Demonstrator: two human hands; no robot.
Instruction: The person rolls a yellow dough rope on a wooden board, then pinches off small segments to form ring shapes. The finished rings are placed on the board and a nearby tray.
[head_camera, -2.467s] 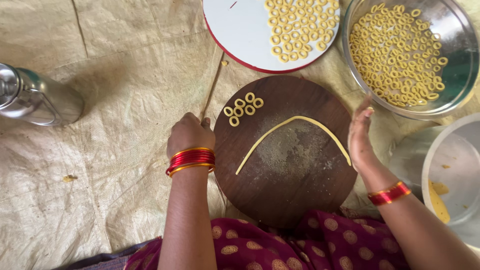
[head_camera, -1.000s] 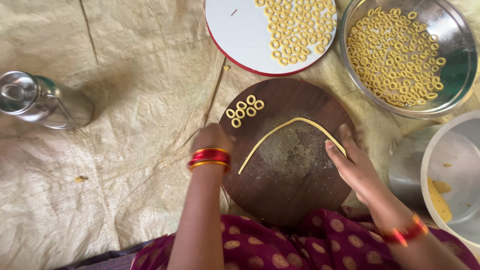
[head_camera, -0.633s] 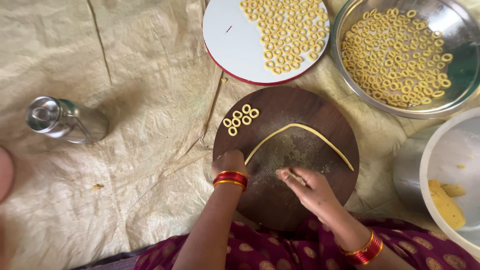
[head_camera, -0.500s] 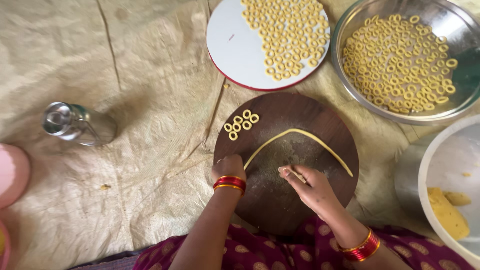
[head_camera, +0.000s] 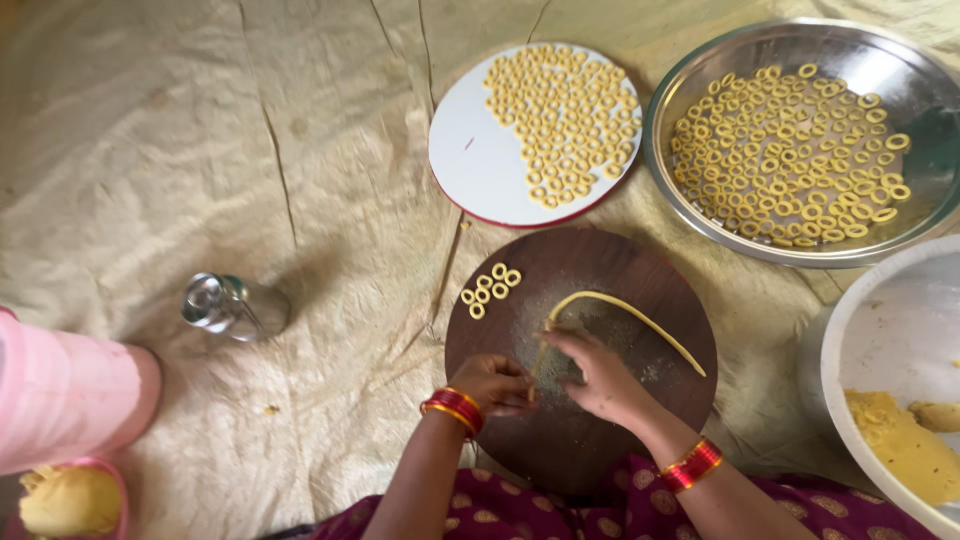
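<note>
Seen from above, a person sat at the bottom edge in a maroon garment with gold dots (head_camera: 800, 515), both forearms reaching forward over a round dark wooden board (head_camera: 590, 440) that lay on a wrinkled beige cloth (head_camera: 200, 150) covering the floor. The left hand (head_camera: 497, 384), with red and gold bangles (head_camera: 455, 408) at the wrist, rested on the near left part of the board, its fingers curled in close around the near end of a thin yellow dough rope (head_camera: 640, 318). The right hand (head_camera: 598, 375), also bangled, lay just beside it with its fingers bent down onto the same rope, pinching a point a little farther along; how tightly either hand gripped could not be told. From the hands the rope ran up, curved at the top and trailed down toward the board's right side across a dusting of flour. A small cluster of dough rings (head_camera: 488, 289) sat on the board's far left edge. To the right, a white bowl (head_camera: 850, 340) held a lump of yellow dough (head_camera: 900, 445). To the left, a shiny metal container (head_camera: 228, 305) lay on the cloth, and nearer the corner stood a pink vessel (head_camera: 60, 390) with more dough below it. Farther off, a round white plate (head_camera: 480, 160) carried many rings, and beside it a wide steel tray (head_camera: 850, 50) held many more.
</note>
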